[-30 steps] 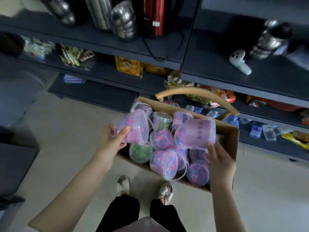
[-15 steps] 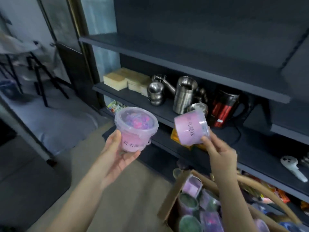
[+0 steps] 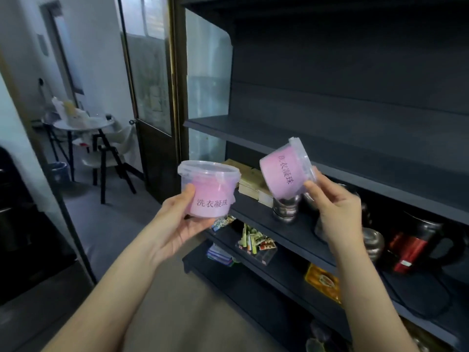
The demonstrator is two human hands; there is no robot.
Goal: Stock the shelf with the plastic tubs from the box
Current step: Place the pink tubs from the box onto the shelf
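Now your left hand (image 3: 177, 224) holds an upright pink tub (image 3: 209, 189) from below, thumb on its side. Your right hand (image 3: 335, 209) has a second tub (image 3: 286, 174) in its grip (tilted, lid up and right). Both are in front of the dark shelf (image 3: 330, 146), not on it.

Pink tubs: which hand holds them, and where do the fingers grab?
Left hand cups the upright tub under its base; right hand pinches the tilted tub by its side near the lid.
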